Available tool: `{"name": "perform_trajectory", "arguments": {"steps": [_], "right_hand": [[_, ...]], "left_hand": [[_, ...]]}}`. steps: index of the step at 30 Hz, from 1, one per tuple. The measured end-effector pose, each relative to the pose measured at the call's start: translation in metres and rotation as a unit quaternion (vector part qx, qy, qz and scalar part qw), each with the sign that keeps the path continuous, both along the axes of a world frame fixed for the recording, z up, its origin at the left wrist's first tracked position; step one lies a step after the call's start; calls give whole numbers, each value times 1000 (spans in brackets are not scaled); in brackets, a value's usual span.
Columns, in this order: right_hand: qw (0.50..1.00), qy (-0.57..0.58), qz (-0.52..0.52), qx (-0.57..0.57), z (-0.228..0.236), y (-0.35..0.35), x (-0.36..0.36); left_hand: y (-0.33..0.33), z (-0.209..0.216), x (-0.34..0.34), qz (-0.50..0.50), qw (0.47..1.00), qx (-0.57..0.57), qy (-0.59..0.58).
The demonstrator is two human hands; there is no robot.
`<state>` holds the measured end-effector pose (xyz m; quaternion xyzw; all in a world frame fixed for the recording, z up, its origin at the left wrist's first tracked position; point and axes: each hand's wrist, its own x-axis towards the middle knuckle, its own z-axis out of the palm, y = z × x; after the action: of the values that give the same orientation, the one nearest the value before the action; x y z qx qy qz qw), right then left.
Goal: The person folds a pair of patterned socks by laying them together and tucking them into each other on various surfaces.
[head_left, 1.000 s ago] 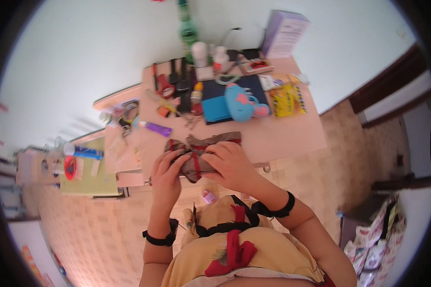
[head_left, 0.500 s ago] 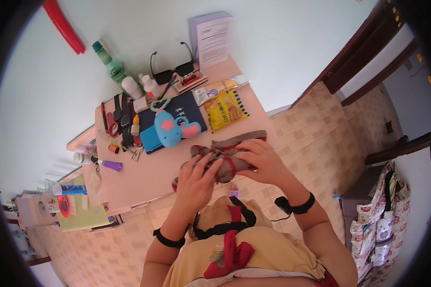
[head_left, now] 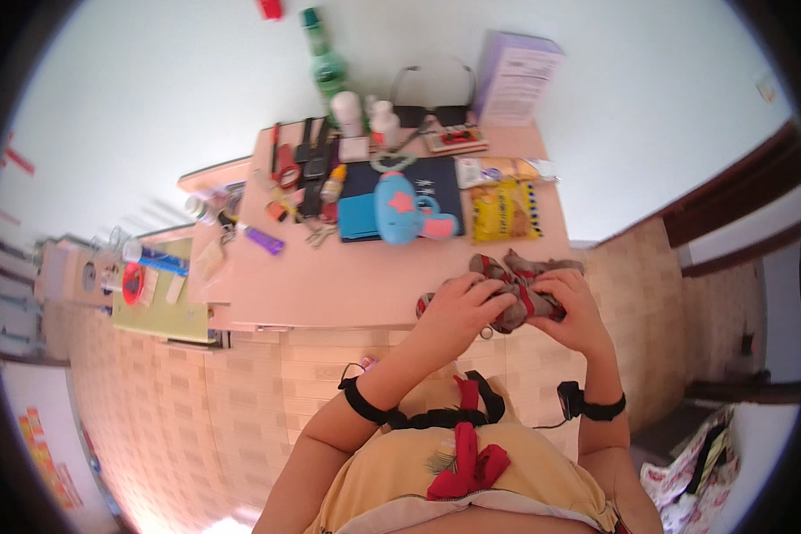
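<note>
A crumpled grey-brown cloth bundle with red trim [head_left: 529, 303] lies at the right front corner of the pink table. My left hand [head_left: 465, 311] grips its left part, the fingers curled over the top. On its right side my right hand [head_left: 572, 307] pinches the cloth between thumb and fingers. A strip of the same cloth sticks out beyond my right fingers. Just behind the bundle lies a yellow snack packet [head_left: 502, 214]. A blue plush toy [head_left: 402, 214] rests on a dark notebook [head_left: 442, 174], left of the packet.
Along the back stand a green bottle [head_left: 327, 71], white bottles [head_left: 347, 114], sunglasses [head_left: 432, 116] and a purple-white box [head_left: 518, 80]. Watches [head_left: 315, 165], red tape [head_left: 287, 169] and a purple tube [head_left: 262, 240] lie at left. The table's front edge [head_left: 347, 326] is close to my arms.
The view has swung, so the table and its things appear farther right. Both hands stay on the cloth bundle, whose folds have shifted slightly between them.
</note>
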<state>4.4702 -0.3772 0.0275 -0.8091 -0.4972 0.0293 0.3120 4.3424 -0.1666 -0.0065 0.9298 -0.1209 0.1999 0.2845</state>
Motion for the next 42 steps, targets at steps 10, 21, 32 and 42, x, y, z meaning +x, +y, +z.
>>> {"name": "perform_trajectory", "arguments": {"steps": [10, 21, 32, 42], "right_hand": [[994, -34, 103, 26, -6, 153, -91], [989, -56, 129, 53, -22, 253, -163], [985, -112, 128, 31, -27, 160, -125], [994, -106, 22, 34, -24, -20, -16]], "left_hand": [[124, 7, -127, 124, 989, 79, -9], [210, 22, -195, 152, 987, -6, 44], [120, 5, -149, 193, 979, 58, -11], [-23, -7, -17, 14, 999, 17, -34]]}}
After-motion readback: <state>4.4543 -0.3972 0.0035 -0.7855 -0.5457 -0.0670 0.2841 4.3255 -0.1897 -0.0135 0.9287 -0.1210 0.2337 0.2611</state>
